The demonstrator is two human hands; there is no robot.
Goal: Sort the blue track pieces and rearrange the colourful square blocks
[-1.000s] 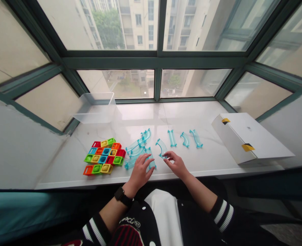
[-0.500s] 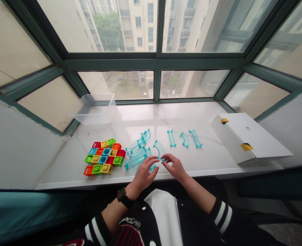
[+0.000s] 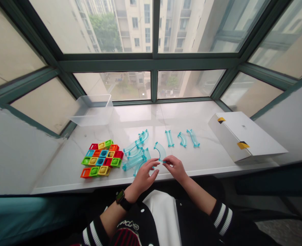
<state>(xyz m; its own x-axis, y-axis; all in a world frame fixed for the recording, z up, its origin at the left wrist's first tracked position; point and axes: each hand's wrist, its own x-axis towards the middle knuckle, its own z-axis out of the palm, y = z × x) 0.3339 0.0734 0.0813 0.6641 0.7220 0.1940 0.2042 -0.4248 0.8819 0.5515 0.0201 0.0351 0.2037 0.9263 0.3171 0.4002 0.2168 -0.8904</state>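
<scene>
My right hand (image 3: 175, 168) pinches one end of a curved clear-blue track piece (image 3: 160, 150) and holds it a little above the white sill. My left hand (image 3: 143, 178) hovers beside it with fingers bent and apart, its fingertips close to the same end of the piece. Under and left of my left hand lies a pile of several more blue track pieces (image 3: 135, 153). A flat cluster of coloured square blocks (image 3: 101, 158) sits further left.
Three separate blue track pieces (image 3: 182, 138) lie behind my hands. A clear plastic tub (image 3: 92, 110) stands at the back left. A white box with yellow tape (image 3: 243, 136) rests at the right. The sill's front edge (image 3: 212, 173) runs just below my wrists.
My right hand has lifted the curved piece off the sill. My left hand left the pile and moved right and up toward the held piece.
</scene>
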